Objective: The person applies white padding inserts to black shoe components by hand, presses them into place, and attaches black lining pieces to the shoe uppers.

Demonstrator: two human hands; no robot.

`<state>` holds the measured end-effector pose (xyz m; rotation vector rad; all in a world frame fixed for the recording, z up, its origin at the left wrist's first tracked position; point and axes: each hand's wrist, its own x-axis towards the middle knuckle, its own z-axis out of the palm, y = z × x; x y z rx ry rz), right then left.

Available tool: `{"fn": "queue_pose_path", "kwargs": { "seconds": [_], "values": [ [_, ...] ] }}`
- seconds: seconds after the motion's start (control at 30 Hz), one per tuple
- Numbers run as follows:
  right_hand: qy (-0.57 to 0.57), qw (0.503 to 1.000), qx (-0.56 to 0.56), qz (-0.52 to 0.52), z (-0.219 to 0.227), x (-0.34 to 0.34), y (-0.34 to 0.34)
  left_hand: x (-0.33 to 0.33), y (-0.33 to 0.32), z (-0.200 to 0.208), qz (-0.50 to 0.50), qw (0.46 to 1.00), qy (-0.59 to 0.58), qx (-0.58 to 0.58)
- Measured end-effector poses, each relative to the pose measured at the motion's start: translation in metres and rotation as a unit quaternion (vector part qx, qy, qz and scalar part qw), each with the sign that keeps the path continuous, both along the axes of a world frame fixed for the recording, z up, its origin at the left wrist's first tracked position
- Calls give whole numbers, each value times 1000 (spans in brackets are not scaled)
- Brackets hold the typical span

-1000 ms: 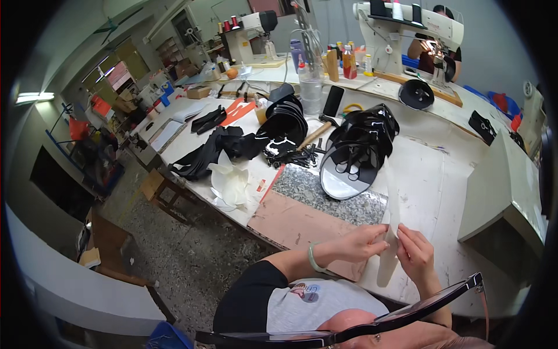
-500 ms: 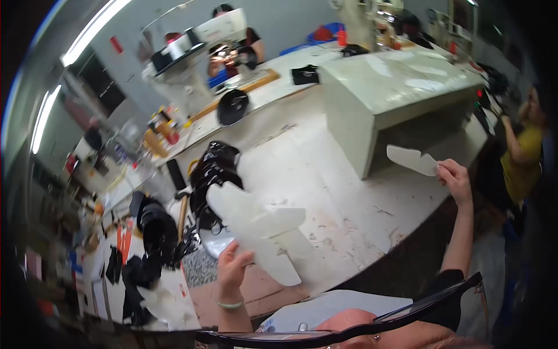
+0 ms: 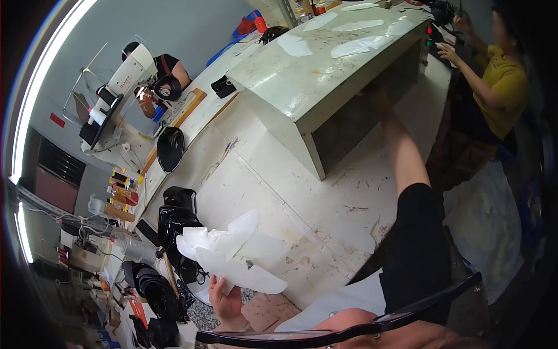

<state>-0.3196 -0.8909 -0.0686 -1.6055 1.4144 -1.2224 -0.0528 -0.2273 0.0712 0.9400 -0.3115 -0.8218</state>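
Observation:
My left hand (image 3: 225, 296) grips several flat white cut-out pieces (image 3: 238, 264) by their lower edge, fanned out over the table. Shiny black pieces (image 3: 174, 216) lie in a row just beyond them. My right arm stretches forward, and my right hand (image 3: 376, 96) is inside the open front of a pale green metal box (image 3: 279, 125). Shadow and blur hide its fingers there, so what it holds, if anything, does not show. More white cut-out pieces (image 3: 357, 46) lie on top of the box.
The white worktable (image 3: 256, 186) carries the box. At the far left a person works behind a sewing machine (image 3: 131, 72). Another person in a yellow top (image 3: 497, 87) stands at the right. Bottles (image 3: 125, 192) and a black phone-like object (image 3: 149, 231) sit along the left side.
My right hand has gone from the table's right side into the box, and the white piece it held no longer shows in it. My left hand still holds its pieces. The view has turned.

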Motion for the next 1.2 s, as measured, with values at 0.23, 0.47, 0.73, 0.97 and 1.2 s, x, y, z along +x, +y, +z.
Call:
{"fn": "queue_pose_path", "kwargs": {
  "seconds": [0.23, 0.47, 0.73, 0.97, 1.2],
  "values": [
    [311, 924, -219, -42, -60, 37, -30, -7, -14, -6, 80, 996, 26, 32],
    [472, 824, -311, -36, -49, -26, -30, -33, -38, -7, 33, 997, 71, 19],
    [-18, 947, -95, 306, 106, -31, 320, -61, -39, -16, 20, 999, 37, 33],
    [15, 943, -73, 325, 110, -35, 378, -54, -15, -10, 19, 995, 99, 7],
    [23, 966, 33, 256, 88, -70, 372, -2, -41, 15, -96, 992, -74, 25]
  ]
}}
